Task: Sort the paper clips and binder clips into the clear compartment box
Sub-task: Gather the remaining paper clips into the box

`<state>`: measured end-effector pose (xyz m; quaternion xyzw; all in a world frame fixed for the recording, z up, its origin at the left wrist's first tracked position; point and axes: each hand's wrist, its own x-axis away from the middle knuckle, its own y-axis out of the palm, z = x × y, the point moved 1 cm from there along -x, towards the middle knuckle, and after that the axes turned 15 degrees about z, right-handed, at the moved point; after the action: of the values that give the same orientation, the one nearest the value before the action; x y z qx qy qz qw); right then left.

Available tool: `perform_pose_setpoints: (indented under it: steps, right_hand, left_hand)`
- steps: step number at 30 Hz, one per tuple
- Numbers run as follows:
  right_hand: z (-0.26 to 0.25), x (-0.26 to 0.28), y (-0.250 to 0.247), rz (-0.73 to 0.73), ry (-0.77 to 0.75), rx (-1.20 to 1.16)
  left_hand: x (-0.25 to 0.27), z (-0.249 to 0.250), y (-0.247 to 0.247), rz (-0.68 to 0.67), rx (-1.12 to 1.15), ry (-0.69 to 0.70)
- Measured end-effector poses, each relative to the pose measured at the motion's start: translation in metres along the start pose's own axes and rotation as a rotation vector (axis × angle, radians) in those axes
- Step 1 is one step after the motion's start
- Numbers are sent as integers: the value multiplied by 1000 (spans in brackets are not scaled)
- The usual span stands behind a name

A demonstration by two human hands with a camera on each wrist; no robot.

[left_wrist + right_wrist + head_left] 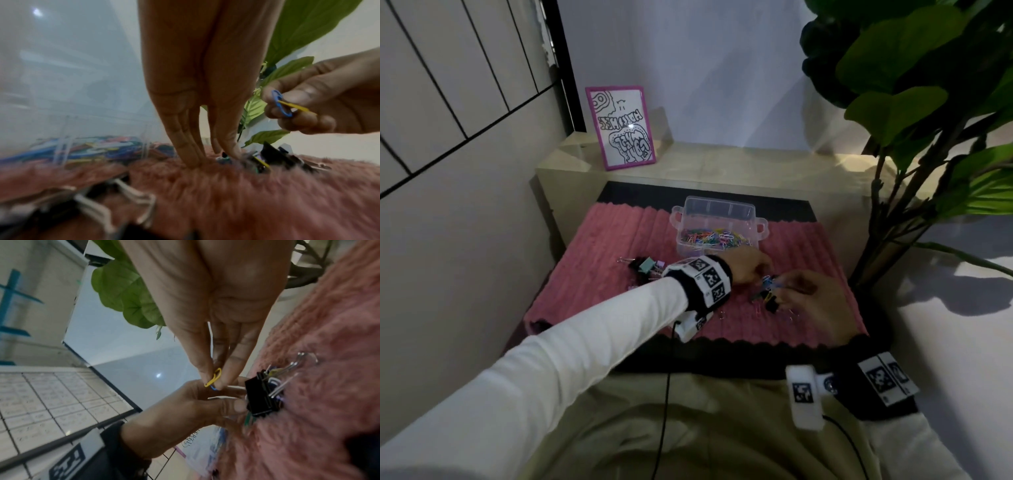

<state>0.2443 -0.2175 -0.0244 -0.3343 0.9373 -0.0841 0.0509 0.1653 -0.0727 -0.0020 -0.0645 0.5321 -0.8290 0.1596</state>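
The clear compartment box [690, 214] stands on the pink fluffy mat [619, 236], with several coloured paper clips [714, 238] in its front section. Between my hands a small pile of clips [768, 294] lies on the mat, a black binder clip [262, 395] among them. My right hand [213, 381] pinches a yellow paper clip [214, 376] and a blue paper clip [280, 105] just above the pile. My left hand [209, 155] points straight fingers down, its tips touching the mat at the pile's edge. More binder clips [645, 265] lie left of my left wrist.
A pink-framed picture [621, 126] leans on the beige ledge behind the mat. A leafy plant [914, 102] rises at the right. A grey wall closes the left side. Loose clips [758, 310] lie scattered near the mat's front edge.
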Motion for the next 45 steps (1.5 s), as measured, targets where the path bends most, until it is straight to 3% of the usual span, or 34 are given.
perform_pose_setpoints:
  steps: [5,9,17,21,23,29,33,36,38,41,45]
  right_hand:
    - [-4,-2,0,35,10,-55]
    - [-10,-3,-4,40,-43,-79]
    - [-15,-6,0,11,-6,-114]
    - [-27,-17,14,-58,106,-189]
    - [-39,-30,27,-84,86,-188]
    - [-64,-81,71,-102,-167,209]
    - [-63,-83,81,-230,-382,654]
    - [-61,-71,63,-353,-544,702]
    - [-58,-64,48,-449,-582,738]
    - [-51,-59,33,-482,-623,842]
    - [-38,-49,40,-603,-499,1118]
  left_hand:
    - [-10,4,12,-40,-128,10]
    - [-11,-1,8,-21,-92,-10]
    - [22,-39,-12,6,382,-262]
    - [43,-50,-36,66,479,-315]
    - [53,-55,-44,93,488,-328]
    - [74,-67,-57,184,478,-408]
    - [79,-77,-66,222,462,-419]
    - [77,-83,-71,216,437,-426]
    - [73,-85,-73,241,431,-434]
    - [59,-80,-74,296,368,-380]
    - [32,-77,-71,356,264,-362]
